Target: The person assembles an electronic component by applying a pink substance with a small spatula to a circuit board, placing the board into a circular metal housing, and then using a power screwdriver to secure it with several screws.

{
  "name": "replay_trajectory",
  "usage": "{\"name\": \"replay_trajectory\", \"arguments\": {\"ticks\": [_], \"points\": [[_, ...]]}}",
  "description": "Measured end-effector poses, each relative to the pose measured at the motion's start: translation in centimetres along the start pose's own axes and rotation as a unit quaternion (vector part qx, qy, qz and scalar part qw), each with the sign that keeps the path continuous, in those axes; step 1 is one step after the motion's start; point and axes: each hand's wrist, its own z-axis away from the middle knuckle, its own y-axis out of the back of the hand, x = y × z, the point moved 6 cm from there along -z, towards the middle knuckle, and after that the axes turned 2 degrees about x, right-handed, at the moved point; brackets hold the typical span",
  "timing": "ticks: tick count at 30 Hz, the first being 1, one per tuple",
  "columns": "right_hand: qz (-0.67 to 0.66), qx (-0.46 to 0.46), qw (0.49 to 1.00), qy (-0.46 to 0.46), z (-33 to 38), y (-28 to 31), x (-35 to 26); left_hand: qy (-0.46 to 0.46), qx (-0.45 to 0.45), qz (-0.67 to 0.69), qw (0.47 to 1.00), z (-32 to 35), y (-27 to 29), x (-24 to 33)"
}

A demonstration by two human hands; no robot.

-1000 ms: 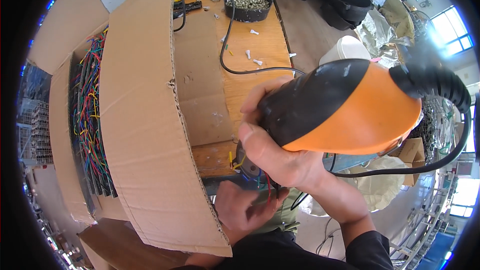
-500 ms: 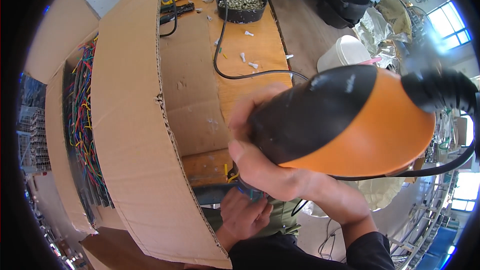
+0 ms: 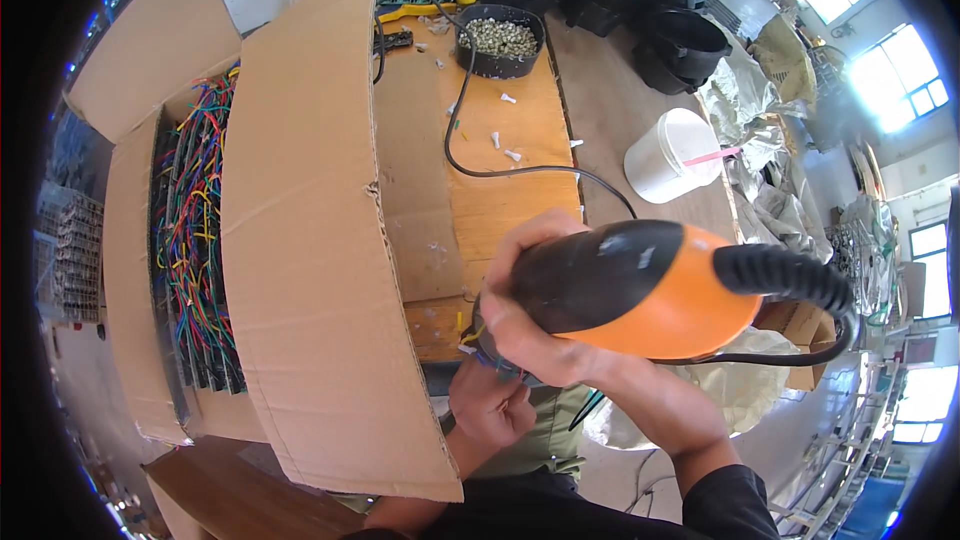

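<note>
My right hand point(image 3: 535, 325) is wrapped round the black end of an orange and black corded power tool point(image 3: 650, 290). Its ribbed cable guard points to the right. Below the tool's front end, my left hand point(image 3: 490, 405) is closed with curled fingers. Thin coloured wires point(image 3: 508, 368) show beside that hand, and a small yellow piece point(image 3: 467, 333) stands out just above it. The tool's tip is hidden behind my right hand. What exactly my left fingers grip cannot be made out.
A large open cardboard box point(image 3: 310, 240) stands at left, packed with bundled coloured wires point(image 3: 200, 240). On the wooden bench, a black tub point(image 3: 505, 67) holds small pale metal pieces; white caps point(image 3: 513, 155) lie loose. Beyond are a white bucket point(image 3: 660, 165) and black pots point(image 3: 680, 45).
The power tool and my right hand have moved lower and look smaller, farther from the camera. My view has shifted, showing more of the box and pots. Both hands stay closed.
</note>
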Motion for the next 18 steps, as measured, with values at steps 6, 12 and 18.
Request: {"name": "replay_trajectory", "arguments": {"ticks": [6, 12, 18], "points": [[-0.037, 0.007, 0.999, 0.034, 0.1, -0.9, 0.2, -0.005, 0.035, -0.004, 0.999, 0.8, 0.1, -0.3], [0.005, 0.028, 0.999, -0.017, -0.2, -1.1, 1.5, -0.065, 0.058, -0.021, 0.996, 1.0, 0.0, 0.2], [0.028, -0.041, 0.997, 0.059, -0.9, -0.7, -1.4, 0.039, 0.053, 0.044, 0.997, 0.4, 0.5, 0.1]]}}
